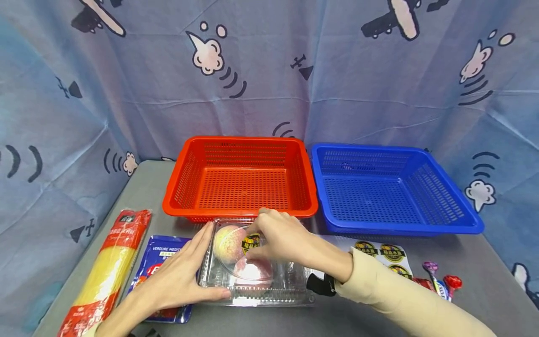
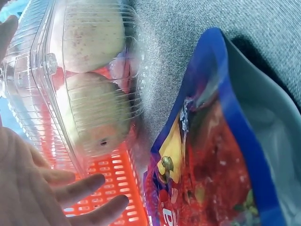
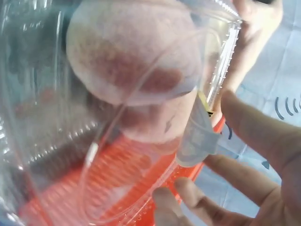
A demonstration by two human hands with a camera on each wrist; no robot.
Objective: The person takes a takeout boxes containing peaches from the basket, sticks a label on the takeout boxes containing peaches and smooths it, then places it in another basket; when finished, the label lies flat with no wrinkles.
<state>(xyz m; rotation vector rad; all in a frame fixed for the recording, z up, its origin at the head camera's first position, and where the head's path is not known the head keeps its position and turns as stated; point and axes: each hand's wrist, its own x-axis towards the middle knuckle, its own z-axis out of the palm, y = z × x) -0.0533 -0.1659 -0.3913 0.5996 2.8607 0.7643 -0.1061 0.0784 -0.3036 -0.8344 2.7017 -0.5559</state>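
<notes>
A clear plastic box [image 1: 252, 274] holding two pale pink peaches [image 1: 229, 243] lies on the grey table [image 1: 484, 285], right in front of the red basket [image 1: 240, 175] and close to the person's body. The left hand [image 1: 178, 276] rests against the box's left side with fingers straight and the thumb stretched along the near edge, so its grip is loose and flat rather than curled; the left wrist view shows the same hand [image 2: 28, 188] spread beside the ribbed wall of the box [image 2: 80, 84], with the fruit plain through the plastic. The right hand [image 1: 282, 236] lies over the top of the box, fingers bent down onto the lid near a yellow and black sticker [image 1: 251, 242]; it seems to pinch or press the lid, but how firm that grip is cannot be told. In the right wrist view its fingers [image 3: 254, 127] lie against the edge of the box [image 3: 141, 155]. A blue packet [image 1: 157, 262] lies just left of the box, partly under the left hand, and a long pack of noodles [image 1: 107, 276] lies further left. The blue basket [image 1: 387, 187] stands beside the red one, touching it. Wrapped lollipops [image 1: 440, 278] and a sheet of stickers [image 1: 381, 252] lie to the right, behind the right sleeve [image 1: 404, 295].
</notes>
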